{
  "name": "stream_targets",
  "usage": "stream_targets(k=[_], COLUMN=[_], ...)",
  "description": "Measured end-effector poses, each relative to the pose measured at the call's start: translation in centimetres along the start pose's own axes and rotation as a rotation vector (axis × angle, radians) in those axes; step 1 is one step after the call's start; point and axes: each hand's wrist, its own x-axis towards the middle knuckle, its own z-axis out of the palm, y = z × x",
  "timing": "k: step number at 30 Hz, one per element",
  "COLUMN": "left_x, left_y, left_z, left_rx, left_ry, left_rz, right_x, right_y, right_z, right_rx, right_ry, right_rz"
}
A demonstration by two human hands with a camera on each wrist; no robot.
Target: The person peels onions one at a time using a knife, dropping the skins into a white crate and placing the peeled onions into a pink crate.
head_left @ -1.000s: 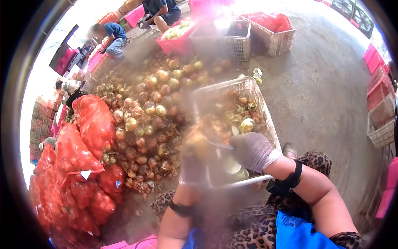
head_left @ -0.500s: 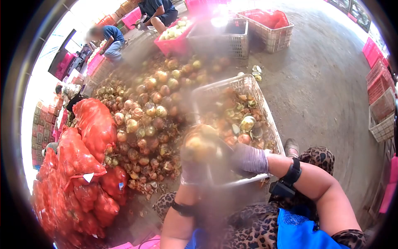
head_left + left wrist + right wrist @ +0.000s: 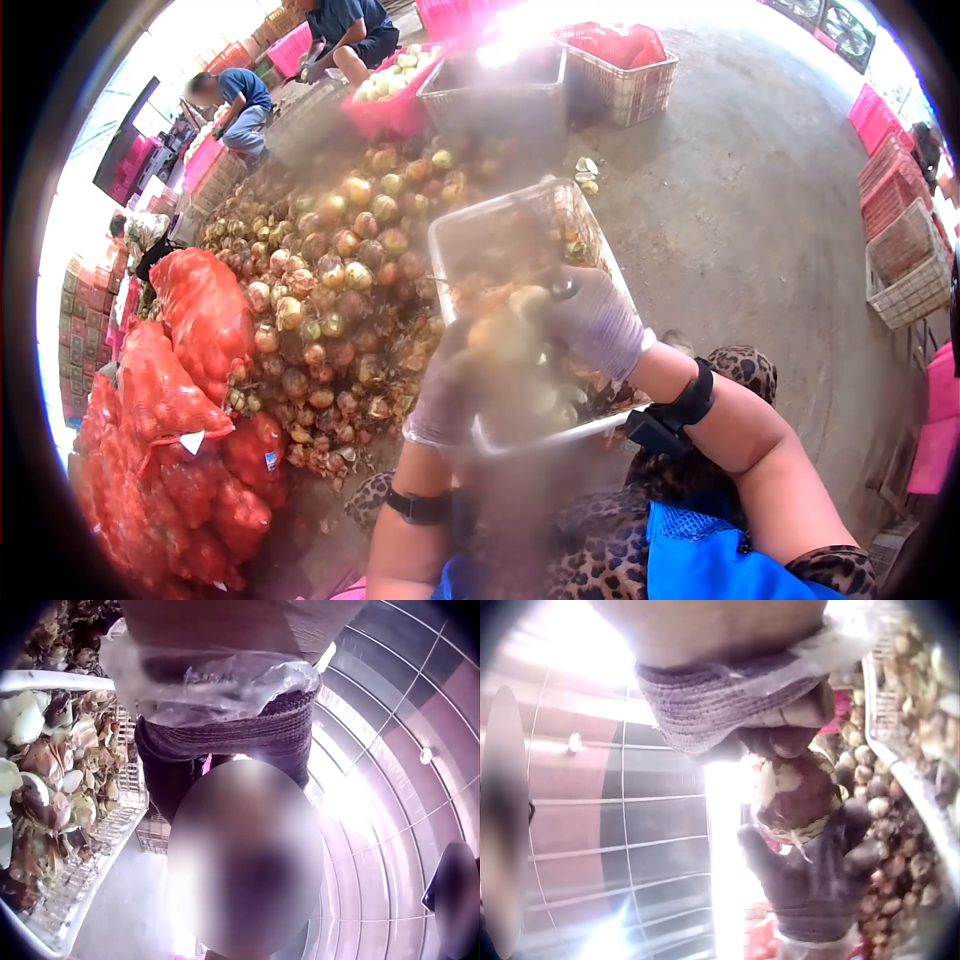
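An onion (image 3: 799, 795) with brown skin and pale bared patches sits between both hands in the right wrist view. My gloved left hand (image 3: 440, 390) grips it from below, fingers and thumb spread round it in that view. Curled at its upper side are the gloved fingers of my right hand (image 3: 600, 320); a pale strip (image 3: 810, 709) shows in them, and I cannot tell what it is. In the head view a blurry haze covers the onion. Both hands are over a white slatted crate (image 3: 607, 245) holding onion skins (image 3: 56, 765) and peeled scraps.
A wide heap of unpeeled onions (image 3: 330, 270) spreads left of the crate. Full red mesh sacks (image 3: 195, 320) are stacked at the left. Beyond stand a pink crate (image 3: 380, 120) of peeled onions and a white crate (image 3: 620, 95) with red mesh. Other people (image 3: 240, 105) sit farther back.
My right hand drew back from over the crate toward the onion, then rose a little and stays close to it. My left hand keeps hold of the onion. The head view has shifted.
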Motion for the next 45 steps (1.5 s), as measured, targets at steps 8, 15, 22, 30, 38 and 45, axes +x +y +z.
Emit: stream_targets(k=[8,15,22,30,38,45], left_x=[-0.6,-1.5,-1.2,-0.1,0.5,0.1], left_y=[-0.2,1.4,1.6,-0.2,-1.4,-1.5], left_z=[0.3,0.9,1.6,-1.4,-0.4,-0.9], left_rx=[0.295,-0.028,-0.030,0.466,0.786,0.593], left_ry=[0.068,0.001,-0.080,0.065,-0.017,0.007], left_rz=[-0.011,0.001,0.144,0.003,0.316,0.257], right_x=[0.1,6.4,-0.5,-1.2,-2.6,0.4], right_y=[2.0,5.1,3.7,3.9,2.4,5.6], right_z=[0.2,-5.9,0.0,0.9,1.4,0.0], right_rx=[-0.430,-0.294,-0.124,-0.677,-1.070,-0.973], right_ry=[0.062,0.161,-0.165,-0.131,-0.155,-0.041], right_rz=[-0.430,0.153,-0.036,-0.441,-0.286,-0.314])
